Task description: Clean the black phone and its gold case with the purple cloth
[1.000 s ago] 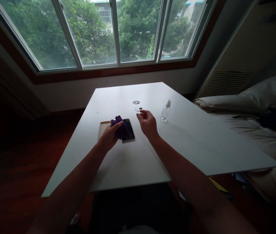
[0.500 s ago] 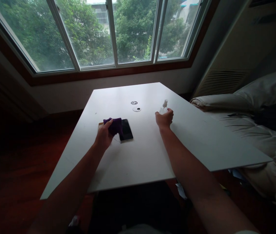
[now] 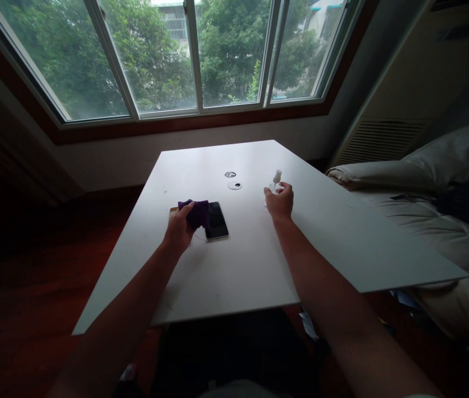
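My left hand [image 3: 177, 229] grips a folded purple cloth [image 3: 198, 213] between thumb and fingers. The cloth covers part of a dark-screened tablet [image 3: 219, 222] lying on the white table; a loose thread hangs from its lower edge. A small tan edge [image 3: 173, 209] shows beside the fingers, and I cannot tell what it belongs to. Farther right, my right hand [image 3: 281, 204] is closed round a small clear spray bottle [image 3: 276, 180] with a white top. The bottle leans slightly to the right, and the hand hides much of its body.
The white table [image 3: 255, 265] has two round fittings [image 3: 234, 186] set into it beyond the tablet. A window [image 3: 230, 55] stands behind it. To the right is a pale cushioned seat or bed [image 3: 396, 204] with dark fabric on it. The floor [image 3: 43, 276] is reddish wood.
My right hand has turned a little, and the spray bottle has shifted slightly left in it. My left hand stays with the cloth at the tablet. The whole view has drifted a little.
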The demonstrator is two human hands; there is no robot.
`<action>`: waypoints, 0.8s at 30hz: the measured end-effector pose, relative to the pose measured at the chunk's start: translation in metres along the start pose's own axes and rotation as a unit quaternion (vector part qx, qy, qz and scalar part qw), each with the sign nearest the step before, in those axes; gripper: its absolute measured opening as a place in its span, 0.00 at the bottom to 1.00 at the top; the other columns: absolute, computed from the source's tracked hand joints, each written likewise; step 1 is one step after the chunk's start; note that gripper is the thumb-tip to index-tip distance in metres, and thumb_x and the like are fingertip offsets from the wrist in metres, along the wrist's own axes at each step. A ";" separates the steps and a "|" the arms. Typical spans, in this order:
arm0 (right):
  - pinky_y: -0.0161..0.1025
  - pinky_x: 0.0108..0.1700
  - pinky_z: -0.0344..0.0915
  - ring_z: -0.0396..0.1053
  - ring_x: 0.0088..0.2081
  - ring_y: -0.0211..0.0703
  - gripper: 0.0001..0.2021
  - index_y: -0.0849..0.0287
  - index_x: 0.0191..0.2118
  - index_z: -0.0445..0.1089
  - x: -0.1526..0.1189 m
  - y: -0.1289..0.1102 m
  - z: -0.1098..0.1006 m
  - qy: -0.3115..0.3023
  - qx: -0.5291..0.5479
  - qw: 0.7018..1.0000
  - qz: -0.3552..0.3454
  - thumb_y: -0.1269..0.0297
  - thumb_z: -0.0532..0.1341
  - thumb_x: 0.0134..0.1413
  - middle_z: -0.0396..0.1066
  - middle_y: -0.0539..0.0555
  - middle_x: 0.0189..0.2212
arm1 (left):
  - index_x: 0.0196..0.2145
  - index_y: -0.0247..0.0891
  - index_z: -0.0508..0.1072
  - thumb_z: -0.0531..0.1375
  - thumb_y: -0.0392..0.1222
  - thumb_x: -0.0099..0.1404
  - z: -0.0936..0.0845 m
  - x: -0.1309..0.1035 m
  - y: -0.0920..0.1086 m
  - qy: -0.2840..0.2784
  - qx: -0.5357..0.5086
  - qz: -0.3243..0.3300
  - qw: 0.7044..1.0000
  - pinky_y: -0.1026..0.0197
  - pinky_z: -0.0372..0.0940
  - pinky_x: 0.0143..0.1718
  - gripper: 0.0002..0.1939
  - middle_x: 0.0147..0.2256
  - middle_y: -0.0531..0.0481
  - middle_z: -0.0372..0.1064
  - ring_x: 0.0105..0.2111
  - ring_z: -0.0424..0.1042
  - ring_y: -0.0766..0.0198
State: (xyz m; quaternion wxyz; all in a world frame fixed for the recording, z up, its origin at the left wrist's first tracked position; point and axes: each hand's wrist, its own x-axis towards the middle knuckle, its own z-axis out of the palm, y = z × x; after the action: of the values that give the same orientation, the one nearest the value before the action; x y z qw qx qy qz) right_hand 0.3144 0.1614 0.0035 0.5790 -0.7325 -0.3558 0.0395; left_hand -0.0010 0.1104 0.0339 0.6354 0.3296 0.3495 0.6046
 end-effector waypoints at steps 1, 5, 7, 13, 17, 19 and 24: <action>0.49 0.51 0.67 0.68 0.42 0.49 0.27 0.58 0.52 0.66 -0.002 -0.001 0.000 -0.003 0.000 1.000 -0.003 0.55 0.67 0.45 0.69 0.59 0.46 | 0.44 0.36 0.72 0.71 0.44 0.57 0.000 0.000 0.000 -0.002 0.003 0.000 1.000 0.62 0.72 0.32 0.20 0.37 0.48 0.73 0.36 0.75 0.62; 0.49 0.52 0.67 0.67 0.42 0.48 0.28 0.59 0.51 0.67 -0.006 -0.004 0.000 -0.013 0.008 1.000 -0.012 0.55 0.69 0.44 0.67 0.60 0.47 | 0.44 0.36 0.72 0.71 0.44 0.57 0.000 0.000 0.000 0.000 0.005 0.002 1.000 0.62 0.73 0.33 0.19 0.37 0.48 0.73 0.36 0.75 0.61; 0.49 0.52 0.66 0.67 0.43 0.49 0.28 0.59 0.51 0.67 -0.006 -0.004 0.001 -0.012 0.014 1.000 -0.017 0.54 0.68 0.44 0.67 0.60 0.47 | 0.43 0.36 0.72 0.71 0.44 0.57 0.001 0.000 0.000 0.004 0.006 0.000 1.000 0.62 0.72 0.33 0.19 0.37 0.48 0.73 0.35 0.75 0.62; 0.49 0.52 0.66 0.68 0.43 0.50 0.21 0.61 0.46 0.69 -0.008 -0.009 0.000 -0.003 0.014 0.999 -0.046 0.52 0.66 0.49 0.71 0.60 0.44 | 0.42 0.36 0.73 0.70 0.44 0.57 0.001 0.001 0.000 0.004 0.005 0.002 1.000 0.63 0.72 0.32 0.18 0.35 0.49 0.73 0.34 0.74 0.63; 0.49 0.51 0.67 0.71 0.44 0.51 0.21 0.61 0.49 0.70 -0.031 -0.028 -0.003 -0.042 0.043 0.990 -0.128 0.53 0.66 0.53 0.74 0.59 0.45 | 0.44 0.34 0.73 0.71 0.43 0.58 0.003 -0.001 0.001 0.008 0.005 0.008 1.000 0.63 0.72 0.32 0.19 0.36 0.47 0.74 0.35 0.74 0.62; 0.50 0.53 0.67 0.71 0.46 0.52 0.21 0.60 0.50 0.71 -0.051 -0.041 -0.003 -0.093 0.049 0.973 -0.205 0.53 0.65 0.55 0.74 0.60 0.47 | 0.47 0.34 0.73 0.71 0.43 0.58 0.004 -0.002 0.001 0.011 0.018 0.015 1.000 0.63 0.72 0.33 0.21 0.38 0.45 0.75 0.36 0.75 0.61; 0.57 0.61 0.61 0.68 0.57 0.58 0.21 0.57 0.53 0.73 -0.096 -0.063 0.002 -0.195 0.033 0.907 -0.372 0.56 0.68 0.55 0.75 0.60 0.49 | 0.48 0.33 0.74 0.70 0.48 0.60 0.009 -0.008 0.001 -0.003 0.083 0.070 0.994 0.60 0.73 0.39 0.22 0.41 0.43 0.76 0.38 0.77 0.59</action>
State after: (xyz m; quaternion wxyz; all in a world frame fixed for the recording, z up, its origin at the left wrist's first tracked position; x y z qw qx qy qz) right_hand 0.2123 0.1140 0.0241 0.4948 -0.5047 -0.7070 -0.0247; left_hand 0.0057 0.1029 0.0396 0.5629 0.4067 0.3729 0.6154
